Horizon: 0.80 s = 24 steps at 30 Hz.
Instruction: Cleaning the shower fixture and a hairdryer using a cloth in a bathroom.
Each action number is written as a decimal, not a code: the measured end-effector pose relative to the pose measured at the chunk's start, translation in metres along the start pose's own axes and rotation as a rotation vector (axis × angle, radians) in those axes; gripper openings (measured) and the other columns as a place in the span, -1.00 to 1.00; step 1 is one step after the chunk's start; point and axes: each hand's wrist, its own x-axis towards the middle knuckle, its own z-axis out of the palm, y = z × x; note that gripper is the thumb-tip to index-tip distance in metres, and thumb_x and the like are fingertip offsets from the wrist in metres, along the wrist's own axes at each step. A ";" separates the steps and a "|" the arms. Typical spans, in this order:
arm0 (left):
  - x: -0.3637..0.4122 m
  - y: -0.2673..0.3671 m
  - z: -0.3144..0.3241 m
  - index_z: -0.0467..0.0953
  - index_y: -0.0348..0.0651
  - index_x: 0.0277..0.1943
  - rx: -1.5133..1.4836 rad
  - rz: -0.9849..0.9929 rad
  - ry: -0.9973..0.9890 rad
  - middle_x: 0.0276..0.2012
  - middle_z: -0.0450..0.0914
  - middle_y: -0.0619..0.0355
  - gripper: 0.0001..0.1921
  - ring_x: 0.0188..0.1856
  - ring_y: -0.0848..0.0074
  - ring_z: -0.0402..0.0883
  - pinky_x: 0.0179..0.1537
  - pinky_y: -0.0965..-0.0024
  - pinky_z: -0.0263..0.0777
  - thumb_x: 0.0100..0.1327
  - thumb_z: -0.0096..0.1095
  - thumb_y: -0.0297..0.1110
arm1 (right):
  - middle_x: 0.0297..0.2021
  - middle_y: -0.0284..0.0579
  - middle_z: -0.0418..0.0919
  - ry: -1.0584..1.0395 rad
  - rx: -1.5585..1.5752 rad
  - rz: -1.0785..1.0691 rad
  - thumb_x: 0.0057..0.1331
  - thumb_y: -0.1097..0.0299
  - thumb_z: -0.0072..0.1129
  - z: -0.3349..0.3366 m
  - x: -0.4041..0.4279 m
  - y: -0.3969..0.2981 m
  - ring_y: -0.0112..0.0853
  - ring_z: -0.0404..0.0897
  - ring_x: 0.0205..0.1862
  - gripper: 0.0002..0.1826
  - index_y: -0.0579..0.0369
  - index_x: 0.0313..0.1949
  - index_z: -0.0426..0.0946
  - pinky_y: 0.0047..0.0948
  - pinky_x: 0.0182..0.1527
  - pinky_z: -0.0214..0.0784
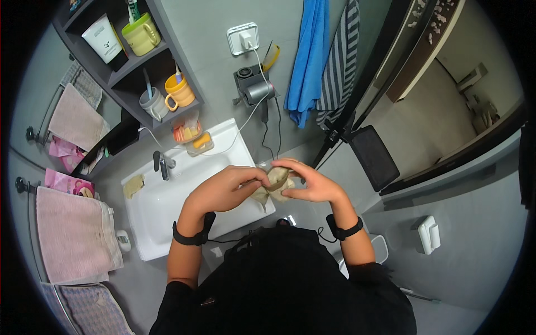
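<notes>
Both my hands hold a crumpled beige-green piece of cloth above the right end of a white washbasin. My left hand pinches its left side between thumb and fingers. On the other side, my right hand curls around the cloth, thumb below and fingers above. A narrow point of fabric hangs down over the basin's edge. The folds hide what kind of cloth item it is. Each wrist wears a black strap.
A chrome faucet and a soap box with a yellow bar are at the basin's back. A white cable crosses the basin's rear edge from a wall socket. A hair dryer and a blue towel hang on the wall.
</notes>
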 end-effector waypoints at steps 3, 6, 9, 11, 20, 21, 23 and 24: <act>-0.001 -0.001 -0.007 0.57 -0.21 -0.10 0.085 0.051 -0.036 -0.30 0.65 0.04 -0.84 -0.26 0.30 0.61 -0.19 0.36 0.43 0.31 0.10 -0.52 | -0.15 -0.25 0.52 -0.021 -0.121 0.047 0.12 0.43 0.38 -0.011 -0.001 0.017 -0.42 0.46 -0.07 -0.58 0.08 0.00 0.51 -0.42 0.07 0.30; -0.001 0.000 -0.010 0.57 -0.21 -0.10 0.151 0.019 -0.014 -0.29 0.65 0.03 -0.84 -0.25 0.25 0.62 -0.18 0.34 0.44 0.31 0.09 -0.51 | -0.36 -0.30 0.49 0.137 -0.070 -0.012 0.10 0.47 0.40 -0.019 -0.005 0.017 -0.47 0.44 -0.26 -0.73 0.11 -0.19 0.56 -0.49 -0.12 0.32; 0.003 0.003 -0.013 0.56 -0.21 -0.11 0.203 -0.020 0.015 -0.31 0.63 0.02 -0.85 -0.27 0.24 0.61 -0.18 0.33 0.43 0.32 0.07 -0.50 | -0.35 -0.24 0.53 0.146 -0.193 -0.072 0.13 0.50 0.37 -0.034 0.000 0.001 -0.46 0.47 -0.29 -0.81 0.12 -0.26 0.58 -0.51 -0.23 0.33; 0.005 0.010 -0.014 0.55 -0.21 -0.12 0.226 -0.011 0.021 -0.33 0.62 0.01 -0.85 -0.28 0.23 0.60 -0.19 0.33 0.43 0.33 0.06 -0.49 | -0.34 -0.22 0.55 0.155 -0.232 -0.158 0.14 0.52 0.35 -0.041 0.001 -0.005 -0.44 0.50 -0.30 -0.85 0.15 -0.28 0.58 -0.51 -0.27 0.35; 0.013 0.016 0.004 0.58 -0.15 -0.10 0.387 -0.029 -0.038 -0.22 0.52 0.04 -0.68 -0.23 0.19 0.54 -0.19 0.27 0.42 0.12 -0.02 -0.60 | -0.43 -0.26 0.46 0.221 -0.359 -0.219 0.18 0.54 0.25 -0.050 0.016 -0.017 -0.47 0.40 -0.38 -0.88 0.19 -0.28 0.52 -0.53 -0.30 0.31; 0.013 0.016 0.006 0.60 -0.16 -0.08 0.415 -0.059 -0.013 -0.25 0.52 0.04 -0.65 -0.26 0.22 0.52 -0.20 0.30 0.41 0.08 0.00 -0.62 | -0.45 -0.28 0.42 0.261 -0.306 -0.203 0.17 0.55 0.24 -0.046 0.014 -0.014 -0.49 0.38 -0.40 -0.84 0.18 -0.25 0.48 -0.54 -0.31 0.29; 0.018 0.011 0.012 0.60 -0.17 -0.07 0.413 -0.076 0.100 -0.26 0.52 0.02 -0.65 -0.28 0.22 0.52 -0.20 0.31 0.41 0.09 0.00 -0.61 | -0.48 -0.30 0.38 0.290 -0.247 -0.186 0.16 0.56 0.22 -0.037 0.011 -0.007 -0.51 0.35 -0.42 -0.80 0.18 -0.22 0.44 -0.54 -0.33 0.28; 0.019 0.009 0.016 0.61 -0.18 -0.06 0.413 -0.087 0.206 -0.27 0.52 0.01 -0.64 -0.30 0.22 0.51 -0.21 0.31 0.41 0.10 0.00 -0.60 | -0.48 -0.31 0.36 0.333 -0.199 -0.189 0.15 0.57 0.21 -0.029 0.008 -0.006 -0.53 0.35 -0.42 -0.76 0.17 -0.19 0.41 -0.55 -0.34 0.27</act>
